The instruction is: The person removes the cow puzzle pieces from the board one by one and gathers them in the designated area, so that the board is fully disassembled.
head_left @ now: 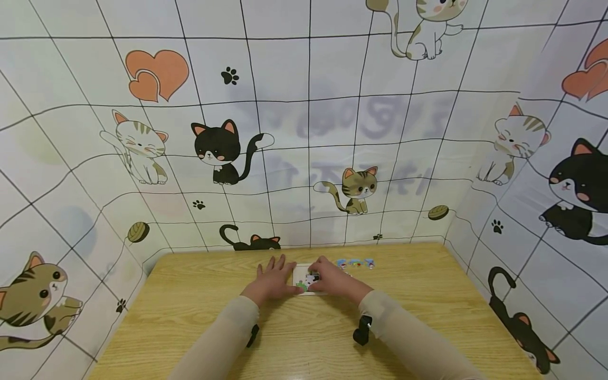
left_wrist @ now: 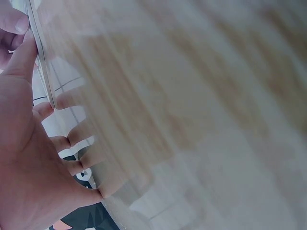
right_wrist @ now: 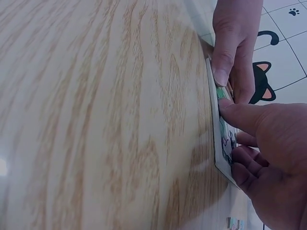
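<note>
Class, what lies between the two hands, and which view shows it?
In the head view, the uncovered part of a pale-edged board, with green and black artwork, lies between left hand and right hand.

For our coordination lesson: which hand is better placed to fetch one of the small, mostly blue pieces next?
Right, probably: the right hand is nearer the small, mostly blue pieces, while the left hand, farther off, touches the white-edged rectangular board.

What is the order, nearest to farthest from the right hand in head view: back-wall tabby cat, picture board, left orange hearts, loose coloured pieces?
1. Picture board, touching right hand
2. Loose coloured pieces, right, on table
3. Tabby cat, back wall, above
4. Orange hearts, wall, upper left
</note>
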